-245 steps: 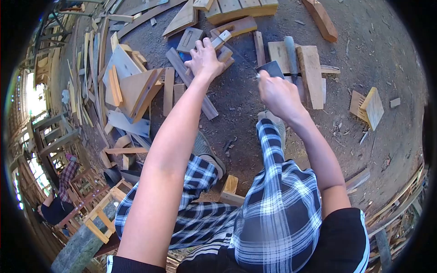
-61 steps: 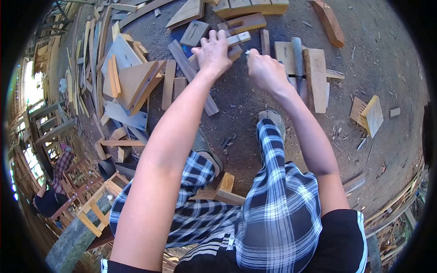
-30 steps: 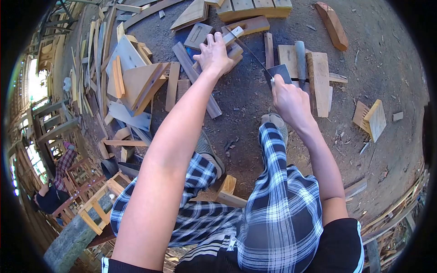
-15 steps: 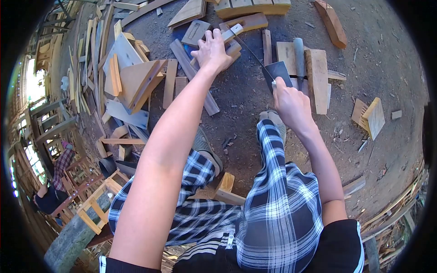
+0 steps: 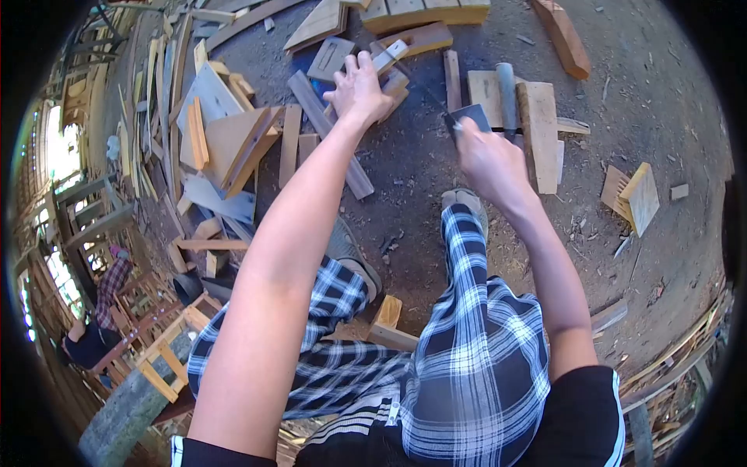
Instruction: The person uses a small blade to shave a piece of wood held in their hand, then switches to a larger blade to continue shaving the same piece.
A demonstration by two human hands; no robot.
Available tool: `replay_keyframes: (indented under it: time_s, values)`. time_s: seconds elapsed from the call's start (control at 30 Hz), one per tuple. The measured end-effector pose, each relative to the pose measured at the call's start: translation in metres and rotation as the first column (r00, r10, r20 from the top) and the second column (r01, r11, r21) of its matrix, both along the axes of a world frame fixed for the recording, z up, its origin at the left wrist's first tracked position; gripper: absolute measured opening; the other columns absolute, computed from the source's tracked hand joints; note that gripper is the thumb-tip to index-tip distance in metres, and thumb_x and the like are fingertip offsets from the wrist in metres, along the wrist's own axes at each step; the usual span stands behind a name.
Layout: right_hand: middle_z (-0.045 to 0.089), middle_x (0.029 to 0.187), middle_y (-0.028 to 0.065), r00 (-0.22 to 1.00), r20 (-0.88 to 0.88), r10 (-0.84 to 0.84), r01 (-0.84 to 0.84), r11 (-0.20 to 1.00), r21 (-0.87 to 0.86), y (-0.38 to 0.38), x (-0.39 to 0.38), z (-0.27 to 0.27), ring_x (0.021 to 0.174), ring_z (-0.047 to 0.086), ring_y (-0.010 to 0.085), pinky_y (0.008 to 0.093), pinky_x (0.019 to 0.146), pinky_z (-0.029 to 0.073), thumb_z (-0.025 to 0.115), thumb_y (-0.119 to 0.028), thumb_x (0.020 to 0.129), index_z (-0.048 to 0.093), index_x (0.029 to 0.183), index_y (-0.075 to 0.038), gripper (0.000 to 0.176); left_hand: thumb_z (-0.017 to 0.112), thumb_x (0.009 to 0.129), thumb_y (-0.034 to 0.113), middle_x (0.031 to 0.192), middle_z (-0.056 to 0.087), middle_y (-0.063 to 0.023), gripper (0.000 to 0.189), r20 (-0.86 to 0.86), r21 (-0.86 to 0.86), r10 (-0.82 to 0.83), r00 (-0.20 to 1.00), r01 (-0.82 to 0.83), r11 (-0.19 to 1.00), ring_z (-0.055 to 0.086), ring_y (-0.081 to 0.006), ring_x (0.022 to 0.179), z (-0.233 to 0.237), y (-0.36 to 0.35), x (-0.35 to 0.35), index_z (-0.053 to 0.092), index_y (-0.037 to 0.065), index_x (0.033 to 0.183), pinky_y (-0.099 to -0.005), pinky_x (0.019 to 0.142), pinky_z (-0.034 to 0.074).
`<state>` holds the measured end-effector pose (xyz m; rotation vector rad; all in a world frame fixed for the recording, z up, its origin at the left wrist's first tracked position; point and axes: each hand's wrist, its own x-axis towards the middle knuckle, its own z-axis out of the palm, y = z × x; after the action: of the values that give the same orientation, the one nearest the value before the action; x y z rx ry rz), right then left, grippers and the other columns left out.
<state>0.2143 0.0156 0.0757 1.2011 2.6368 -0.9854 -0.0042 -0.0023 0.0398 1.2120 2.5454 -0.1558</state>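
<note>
My left hand (image 5: 359, 97) presses down on a pale strip of wood (image 5: 389, 56), its fingers bent over it. The strip lies across wooden blocks (image 5: 395, 87) on the ground. My right hand (image 5: 490, 159) is closed around the handle end of a thin-bladed handsaw (image 5: 437, 96). Its blade is seen nearly edge-on and is blurred, running up and left towards the strip's end. Whether the teeth touch the wood cannot be made out. Beside the right hand lies a dark flat plate (image 5: 473, 116), partly covered by the fingers.
A chisel-like tool with a grey handle (image 5: 507, 89) lies by a thick wooden block (image 5: 538, 136). Left are stacked boards (image 5: 229, 144) and a long dark batten (image 5: 331, 132). A notched wood piece (image 5: 640, 201) sits right. Another person (image 5: 89, 342) is at the far left.
My right hand has moved forward and slightly left with the saw, closer to the strip. My left hand stays on the strip, almost unmoved.
</note>
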Motion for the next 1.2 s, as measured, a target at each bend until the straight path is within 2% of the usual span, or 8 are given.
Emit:
replay_keyframes:
  time_s: [0.1,0.33,0.67,0.77,0.83,0.97,1.03,1.2]
  values:
    - [0.07,0.078,0.0227,0.995,0.098,-0.035,0.035,0.999,0.0,-0.003,0.017,0.006,0.076,0.071,0.0388,0.0505,0.065,0.056,0.043,-0.014,0.093,0.056,0.1,0.0,0.02,0.087,0.065,0.029,0.135,0.045,-0.0118,0.09,0.003,0.025,-0.048,0.999,0.048,0.999,0.048,-0.0386,0.126,0.001,0.002,0.004,0.036,0.012,0.137,-0.0619,0.094,0.045]
    - [0.071,0.088,0.0244,0.993,-0.116,-0.033,0.042,0.996,0.074,0.038,-0.082,-0.04,0.084,0.071,0.0398,0.0486,0.071,0.056,0.043,-0.013,0.092,0.06,0.099,0.001,0.023,0.087,0.065,0.029,0.133,0.047,-0.0088,0.081,-0.028,0.015,-0.02,0.999,0.02,1.0,0.051,-0.035,0.123,0.002,0.004,0.003,0.041,0.013,0.13,-0.06,0.09,0.047]
    - [0.07,0.082,0.0218,0.985,-0.173,-0.02,0.046,0.988,0.15,0.039,-0.085,-0.025,0.081,0.071,0.0374,0.0467,0.071,0.057,0.053,-0.02,0.089,0.06,0.095,-0.002,0.02,0.086,0.066,0.027,0.134,0.047,-0.0095,0.082,-0.007,0.032,-0.027,1.0,0.028,0.999,0.05,-0.0354,0.124,0.006,0.002,0.005,0.041,0.011,0.132,-0.0599,0.092,0.045]
    - [0.07,0.081,0.0232,0.902,-0.421,-0.099,0.205,0.955,0.215,0.044,-0.089,0.035,0.078,0.07,0.0398,0.0498,0.07,0.056,0.054,-0.025,0.091,0.06,0.093,-0.004,0.022,0.084,0.068,0.029,0.135,0.046,-0.0105,0.079,-0.001,0.103,-0.052,0.999,0.052,0.993,0.05,-0.0358,0.124,-0.001,-0.003,0.003,0.042,0.009,0.132,-0.0611,0.092,0.044]
    - [0.064,0.069,0.0248,0.841,-0.516,-0.163,0.289,0.942,0.173,0.059,-0.09,0.06,0.068,0.066,0.0431,0.0524,0.058,0.051,0.043,-0.026,0.101,0.052,0.095,-0.002,0.027,0.083,0.07,0.029,0.136,0.045,-0.0119,0.076,0.012,0.111,-0.067,0.998,0.066,0.992,0.05,-0.0364,0.124,0.003,-0.001,0.004,0.043,0.007,0.131,-0.0617,0.092,0.043]
    - [0.071,0.084,0.0203,0.797,-0.554,-0.239,0.391,0.904,0.172,0.061,-0.072,-0.009,0.08,0.07,0.0401,0.0486,0.073,0.055,0.049,-0.024,0.096,0.06,0.092,-0.003,0.025,0.084,0.068,0.027,0.132,0.047,-0.0119,0.077,0.013,0.084,-0.045,0.999,0.043,0.996,0.051,-0.0363,0.122,0.006,0.003,0.003,0.044,0.008,0.131,-0.0591,0.091,0.044]
    - [0.072,0.092,0.0176,0.676,-0.565,-0.473,0.295,0.876,-0.38,0.045,-0.063,-0.054,0.086,0.07,0.0345,0.0434,0.079,0.053,0.044,-0.026,0.1,0.06,0.092,-0.001,0.031,0.085,0.064,0.03,0.132,0.047,-0.0115,0.083,-0.004,0.091,-0.053,0.999,0.053,0.994,0.051,-0.0383,0.121,-0.003,-0.002,0.0,0.04,0.011,0.132,-0.0619,0.091,0.045]
    - [0.069,0.101,0.0145,0.492,-0.586,-0.644,0.229,0.745,-0.627,0.024,-0.085,-0.116,0.092,0.061,0.0205,0.0346,0.084,0.046,0.042,-0.029,0.102,0.06,0.088,-0.001,0.036,0.084,0.065,0.026,0.133,0.047,-0.0107,0.085,-0.024,0.047,-0.034,0.999,0.035,0.998,0.05,-0.0364,0.123,0.001,0.001,0.002,0.039,0.013,0.136,-0.0599,0.093,0.046]
